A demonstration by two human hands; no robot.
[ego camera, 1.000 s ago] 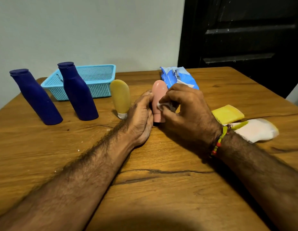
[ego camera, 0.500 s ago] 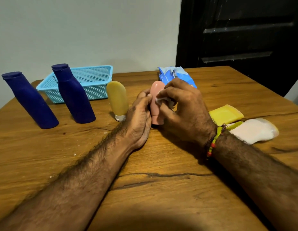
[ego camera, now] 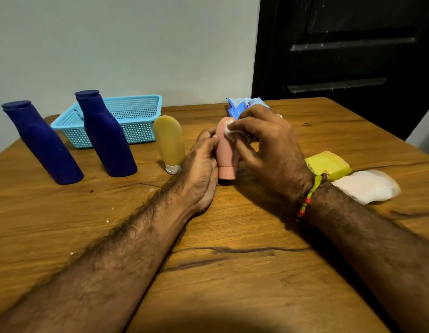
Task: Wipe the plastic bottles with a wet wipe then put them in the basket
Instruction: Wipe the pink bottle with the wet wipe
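Observation:
A pink tube bottle [ego camera: 226,152] stands cap-down in the middle of the wooden table [ego camera: 232,272]. My left hand [ego camera: 200,169] grips its left side. My right hand [ego camera: 268,145] pinches a small white wet wipe [ego camera: 230,129] against the bottle's upper right. A yellow tube bottle [ego camera: 169,143] stands cap-down just left of my left hand. Two dark blue bottles [ego camera: 42,145] [ego camera: 105,135] stand upright further left. The light blue mesh basket [ego camera: 134,116] sits behind them, nothing visible inside.
A blue wet-wipe pack [ego camera: 237,106] lies behind my right hand. A yellow flat object [ego camera: 327,164] and a white pouch-like object [ego camera: 367,186] lie at the right. A grey wall and a dark door stand behind the table.
My right hand has slid the wipe up the pink bottle, from its middle to near the top. My left hand keeps its hold.

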